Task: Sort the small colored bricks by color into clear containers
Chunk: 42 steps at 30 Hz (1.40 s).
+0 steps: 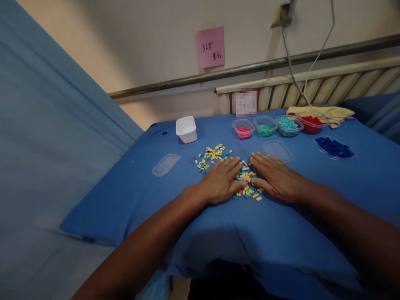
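Observation:
My left hand point(222, 181) lies flat on the blue cloth, fingers stretched forward, along the left side of a pile of small plastic pieces point(248, 177). Along the pile's right side rests my right hand point(276, 177), also flat with the thumb apart from the fingers. White, yellow and teal pieces show between the two palms, with an orange one among them. Beyond my left hand is a second spread of such pieces point(214, 153), mostly yellow. Neither hand grips anything; what lies under the palms is hidden.
Behind stand a white tub point(186, 130) and clear tubs of pink point(243, 131), green point(265, 130), light blue point(287, 126) and red pieces point(311, 123). Dark blue pieces point(334, 147) lie at right. Two clear lids point(166, 165) point(277, 151) flank the pieces. A blue curtain point(46, 125) hangs left.

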Each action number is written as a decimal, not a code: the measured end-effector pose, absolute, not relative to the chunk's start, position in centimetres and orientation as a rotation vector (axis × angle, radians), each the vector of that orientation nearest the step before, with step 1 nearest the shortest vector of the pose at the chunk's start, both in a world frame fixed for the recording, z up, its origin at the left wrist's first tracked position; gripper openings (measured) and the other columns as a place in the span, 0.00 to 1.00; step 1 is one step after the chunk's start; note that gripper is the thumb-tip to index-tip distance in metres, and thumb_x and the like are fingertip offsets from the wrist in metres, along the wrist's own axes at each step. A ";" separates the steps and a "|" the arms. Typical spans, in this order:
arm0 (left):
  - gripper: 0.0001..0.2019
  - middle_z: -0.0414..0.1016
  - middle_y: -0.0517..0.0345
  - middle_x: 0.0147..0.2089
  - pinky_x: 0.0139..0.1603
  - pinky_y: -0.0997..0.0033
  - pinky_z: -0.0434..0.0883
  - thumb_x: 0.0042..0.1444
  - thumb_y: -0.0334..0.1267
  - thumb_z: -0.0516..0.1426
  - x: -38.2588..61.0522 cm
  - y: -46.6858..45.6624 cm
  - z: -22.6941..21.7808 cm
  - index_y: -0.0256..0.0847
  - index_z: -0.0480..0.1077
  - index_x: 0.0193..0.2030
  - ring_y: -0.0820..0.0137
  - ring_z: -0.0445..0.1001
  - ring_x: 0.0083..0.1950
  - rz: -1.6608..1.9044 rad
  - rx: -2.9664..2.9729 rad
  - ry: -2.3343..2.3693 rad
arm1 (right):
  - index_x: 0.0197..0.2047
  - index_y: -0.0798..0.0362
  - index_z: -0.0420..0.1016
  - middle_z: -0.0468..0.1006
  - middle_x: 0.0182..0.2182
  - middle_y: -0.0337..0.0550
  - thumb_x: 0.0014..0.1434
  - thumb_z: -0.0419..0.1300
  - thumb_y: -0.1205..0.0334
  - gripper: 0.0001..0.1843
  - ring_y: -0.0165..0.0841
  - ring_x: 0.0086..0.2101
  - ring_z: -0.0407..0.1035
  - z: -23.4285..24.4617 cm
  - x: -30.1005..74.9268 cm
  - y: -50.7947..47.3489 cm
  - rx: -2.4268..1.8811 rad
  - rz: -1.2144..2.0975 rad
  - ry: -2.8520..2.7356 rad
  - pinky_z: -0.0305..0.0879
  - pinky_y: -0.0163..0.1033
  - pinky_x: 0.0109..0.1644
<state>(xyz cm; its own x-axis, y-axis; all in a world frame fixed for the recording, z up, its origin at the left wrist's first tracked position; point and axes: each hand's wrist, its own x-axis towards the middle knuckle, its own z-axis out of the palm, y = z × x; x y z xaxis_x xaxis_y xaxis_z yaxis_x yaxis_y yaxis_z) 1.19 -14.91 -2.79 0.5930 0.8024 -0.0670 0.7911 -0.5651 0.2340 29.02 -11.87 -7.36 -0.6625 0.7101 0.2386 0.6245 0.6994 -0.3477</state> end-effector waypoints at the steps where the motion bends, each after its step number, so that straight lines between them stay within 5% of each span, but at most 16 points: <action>1: 0.44 0.45 0.38 0.87 0.86 0.42 0.44 0.78 0.68 0.42 1.4 -15.7 -2.9 0.36 0.50 0.86 0.50 0.41 0.89 0.054 2.591 1.273 | 0.82 0.56 0.62 0.59 0.80 0.62 0.77 0.50 0.33 0.45 0.60 0.79 0.53 -7.7 29.4 -11.5 -1.065 0.314 -2.528 0.52 0.73 0.80; 6: 0.45 0.42 0.39 0.88 0.86 0.41 0.47 0.78 0.68 0.44 0.5 -19.1 -2.3 0.38 0.46 0.87 0.49 0.41 0.89 0.032 2.585 1.295 | 0.76 0.57 0.72 0.67 0.76 0.67 0.75 0.52 0.29 0.45 0.67 0.74 0.62 -9.0 31.1 -10.2 -1.188 0.296 -2.433 0.58 0.80 0.76; 10: 0.44 0.41 0.40 0.88 0.86 0.39 0.45 0.78 0.69 0.43 -0.7 -20.7 -1.2 0.39 0.47 0.87 0.48 0.42 0.89 -0.055 2.563 1.387 | 0.75 0.57 0.72 0.70 0.75 0.66 0.77 0.49 0.30 0.43 0.63 0.73 0.65 -9.1 31.3 -10.1 -1.131 0.269 -2.514 0.62 0.74 0.76; 15: 0.46 0.38 0.41 0.88 0.86 0.42 0.43 0.78 0.69 0.41 -0.3 -21.4 -1.9 0.35 0.45 0.87 0.50 0.38 0.89 -0.058 2.540 1.468 | 0.79 0.61 0.66 0.64 0.78 0.67 0.78 0.47 0.33 0.44 0.59 0.76 0.60 -8.5 30.5 -10.8 -1.121 0.161 -2.545 0.61 0.68 0.78; 21: 0.46 0.43 0.38 0.87 0.85 0.38 0.47 0.78 0.69 0.42 -0.5 -20.2 -3.1 0.33 0.51 0.86 0.48 0.43 0.88 0.023 2.544 1.572 | 0.85 0.51 0.58 0.56 0.82 0.55 0.80 0.51 0.36 0.41 0.53 0.80 0.51 -7.9 28.3 -13.1 -0.795 0.312 -2.689 0.54 0.65 0.82; 29: 0.43 0.43 0.40 0.88 0.85 0.34 0.46 0.78 0.68 0.45 0.0 -22.1 -2.6 0.39 0.51 0.86 0.46 0.43 0.88 0.003 2.568 1.614 | 0.85 0.55 0.58 0.57 0.81 0.59 0.77 0.52 0.31 0.47 0.55 0.80 0.50 -7.6 25.7 -14.1 -0.738 0.375 -2.737 0.52 0.66 0.82; 37: 0.40 0.49 0.41 0.86 0.85 0.35 0.52 0.80 0.63 0.45 0.3 -27.4 -2.7 0.36 0.55 0.85 0.49 0.48 0.87 0.112 2.542 1.678 | 0.75 0.54 0.75 0.74 0.72 0.61 0.79 0.54 0.51 0.28 0.53 0.71 0.69 -6.5 30.0 -11.3 -0.803 0.112 -2.388 0.65 0.67 0.76; 42: 0.36 0.54 0.44 0.85 0.85 0.38 0.53 0.81 0.60 0.45 0.5 -29.0 -3.0 0.35 0.61 0.82 0.51 0.54 0.86 0.187 2.522 1.672 | 0.72 0.51 0.77 0.80 0.68 0.57 0.79 0.55 0.54 0.25 0.51 0.68 0.74 -7.0 32.3 -14.7 -0.773 0.130 -2.404 0.71 0.64 0.73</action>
